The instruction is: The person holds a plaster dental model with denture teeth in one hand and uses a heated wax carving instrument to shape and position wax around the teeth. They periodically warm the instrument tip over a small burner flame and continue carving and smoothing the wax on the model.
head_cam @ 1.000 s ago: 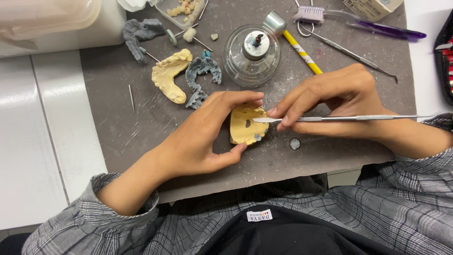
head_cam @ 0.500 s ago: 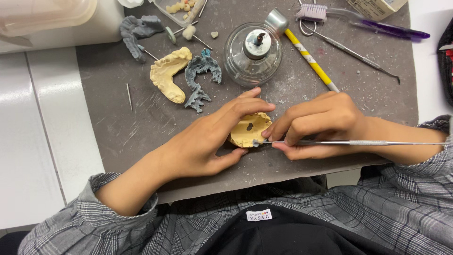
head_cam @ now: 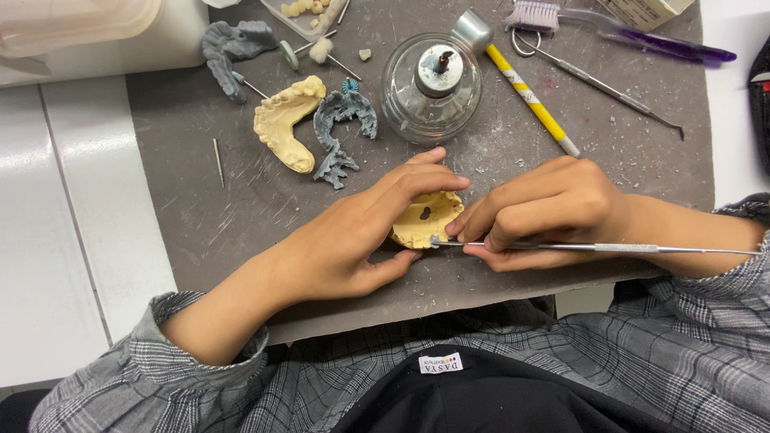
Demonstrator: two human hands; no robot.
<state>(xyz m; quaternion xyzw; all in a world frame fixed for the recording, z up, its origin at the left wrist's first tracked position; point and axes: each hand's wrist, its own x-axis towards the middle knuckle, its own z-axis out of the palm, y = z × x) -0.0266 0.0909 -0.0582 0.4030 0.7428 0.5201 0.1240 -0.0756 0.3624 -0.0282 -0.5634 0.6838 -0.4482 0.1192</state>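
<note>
My left hand (head_cam: pixel 353 236) grips a yellow plaster dental cast (head_cam: pixel 423 218) over the grey mat (head_cam: pixel 241 208), fingers curled over its top and thumb under it. In my right hand (head_cam: pixel 545 212) lies a thin metal hand instrument (head_cam: pixel 609 248), held like a pen, with its tip touching the cast's lower right edge. The long handle runs out to the right along my forearm. Part of the cast is hidden by my left fingers.
A glass spirit lamp (head_cam: pixel 431 88) stands just behind the hands. Left of it lie a second yellow cast (head_cam: pixel 285 122) and grey metal frameworks (head_cam: pixel 341 128). A yellow-handled tool (head_cam: pixel 525 92), a metal probe (head_cam: pixel 601 80), a purple brush (head_cam: pixel 634 36) and burs (head_cam: pixel 218 160) lie on the mat.
Both hands have shifted slightly right and down with the cast. My right hand has lowered, and the instrument tip moved from the cast's top face to its lower right edge.
</note>
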